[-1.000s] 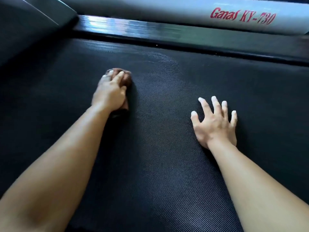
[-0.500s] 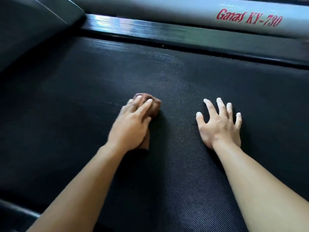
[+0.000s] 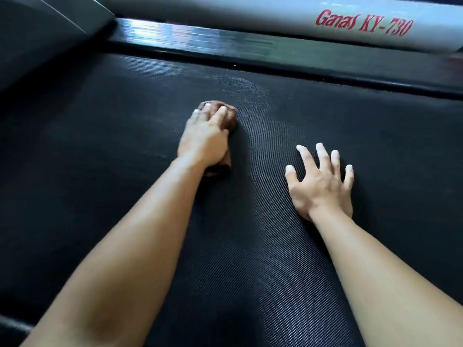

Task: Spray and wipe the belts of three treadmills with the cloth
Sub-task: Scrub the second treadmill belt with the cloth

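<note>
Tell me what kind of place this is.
Probably a gym or fitness room: a textured black treadmill belt fills the view, and the grey side rail carries the model name Ganas KY-730.

The left hand (image 3: 204, 139) hides most of the cloth (image 3: 226, 116).

The left forearm (image 3: 140, 234), filling the lower left of the frame, and the right forearm (image 3: 370, 266), at lower right, are showing bare from the frame edge to the wrist. The left grip (image 3: 203, 139) and right grip (image 3: 320, 186) are showing bare too, with short, rounded nails.
</note>
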`<state>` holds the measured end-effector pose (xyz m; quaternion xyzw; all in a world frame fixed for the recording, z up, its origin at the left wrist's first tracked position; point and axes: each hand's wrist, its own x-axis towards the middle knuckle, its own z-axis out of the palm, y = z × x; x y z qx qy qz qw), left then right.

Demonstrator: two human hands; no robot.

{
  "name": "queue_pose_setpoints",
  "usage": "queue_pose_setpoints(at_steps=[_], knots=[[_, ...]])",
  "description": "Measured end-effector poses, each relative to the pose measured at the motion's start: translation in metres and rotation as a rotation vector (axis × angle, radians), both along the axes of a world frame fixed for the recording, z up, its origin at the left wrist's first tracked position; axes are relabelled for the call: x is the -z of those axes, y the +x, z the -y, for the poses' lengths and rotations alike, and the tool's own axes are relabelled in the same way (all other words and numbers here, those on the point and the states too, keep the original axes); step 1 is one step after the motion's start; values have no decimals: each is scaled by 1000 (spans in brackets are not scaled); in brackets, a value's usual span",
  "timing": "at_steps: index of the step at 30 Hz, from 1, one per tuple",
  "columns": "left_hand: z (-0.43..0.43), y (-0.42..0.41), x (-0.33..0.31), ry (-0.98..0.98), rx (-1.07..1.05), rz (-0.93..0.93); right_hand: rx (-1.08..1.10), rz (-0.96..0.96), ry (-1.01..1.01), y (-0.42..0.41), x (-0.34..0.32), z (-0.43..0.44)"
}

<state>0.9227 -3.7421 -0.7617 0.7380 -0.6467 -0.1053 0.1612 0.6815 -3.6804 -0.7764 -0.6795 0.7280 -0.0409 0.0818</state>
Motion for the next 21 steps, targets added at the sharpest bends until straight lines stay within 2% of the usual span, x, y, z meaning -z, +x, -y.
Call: queue_pose_setpoints(at_steps=[4,8,15,18,21], knots=[[-28,-63,2,-11,198,19,-2,22,16,-2,-2,1],[-78,-63,0,8,269,-11,-15,76,32,-4,-7,-1],[-86,-3,-5,41,29,-32,-117,247,-8,-32,-18,-11],[-60,-22,-5,51,-58,-45,-102,225,-64,-67,-16,-27],[-35,-59,-4,47,-56,-13,-27,195,-84,-105,-16,-36]])
